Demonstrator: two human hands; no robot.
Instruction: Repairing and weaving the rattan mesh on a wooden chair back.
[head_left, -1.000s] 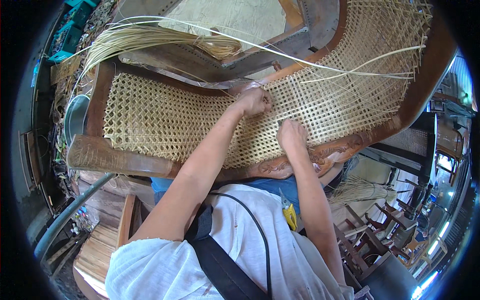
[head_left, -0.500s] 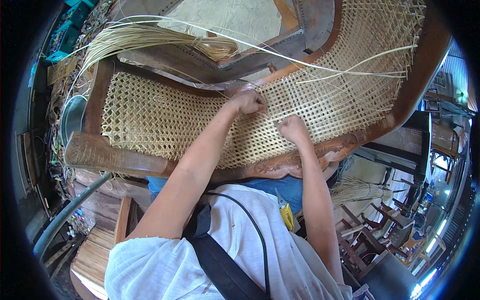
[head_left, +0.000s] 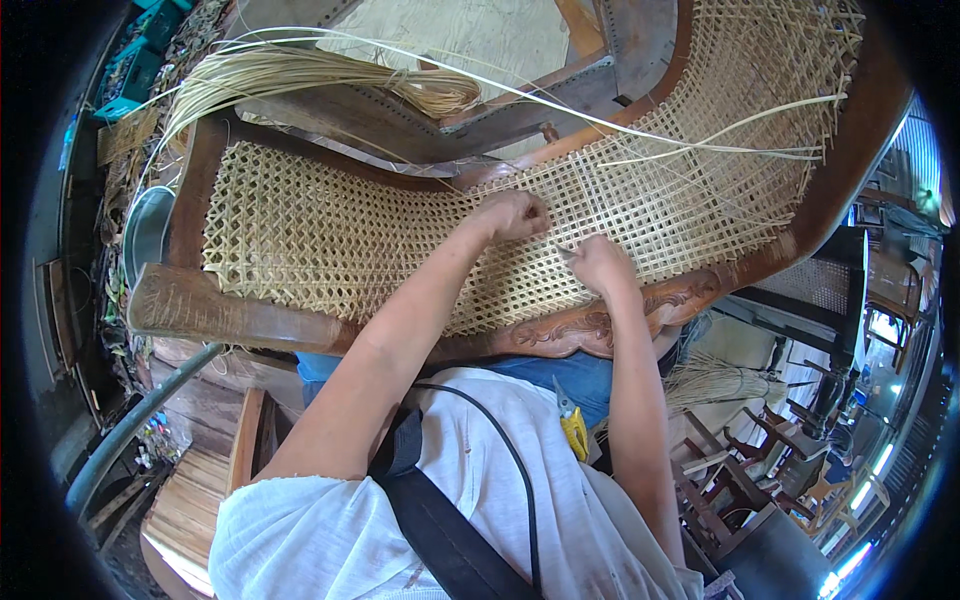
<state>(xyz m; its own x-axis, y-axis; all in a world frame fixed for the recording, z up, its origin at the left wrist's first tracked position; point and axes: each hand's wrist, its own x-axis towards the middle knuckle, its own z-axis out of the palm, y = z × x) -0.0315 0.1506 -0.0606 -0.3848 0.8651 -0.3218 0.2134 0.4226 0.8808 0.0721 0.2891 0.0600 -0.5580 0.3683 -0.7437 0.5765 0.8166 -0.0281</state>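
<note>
A curved wooden chair frame (head_left: 245, 318) with a woven cane panel (head_left: 330, 230) lies across my lap. My left hand (head_left: 512, 214) is closed in a pinch just over the middle of the weave; what its fingertips hold, if anything, is too small to make out. To its right, my right hand (head_left: 605, 266) is closed around a small pointed tool (head_left: 566, 252), whose grey tip points left toward the left hand, close to the cane. Most of the tool is hidden in the fist. Loose cane strands (head_left: 720, 146) trail over the panel's right part.
A bundle of cane strips (head_left: 300, 82) rests on the frame's far side. Yellow-handled snips (head_left: 572, 428) lie by my waist. A metal pipe (head_left: 140, 420) and a wooden stool (head_left: 185, 510) stand at left; wooden chair parts (head_left: 760, 450) pile up at right.
Both hands have shifted slightly to the right over the weave, staying close together and closed. The chair frame has barely moved in view.
</note>
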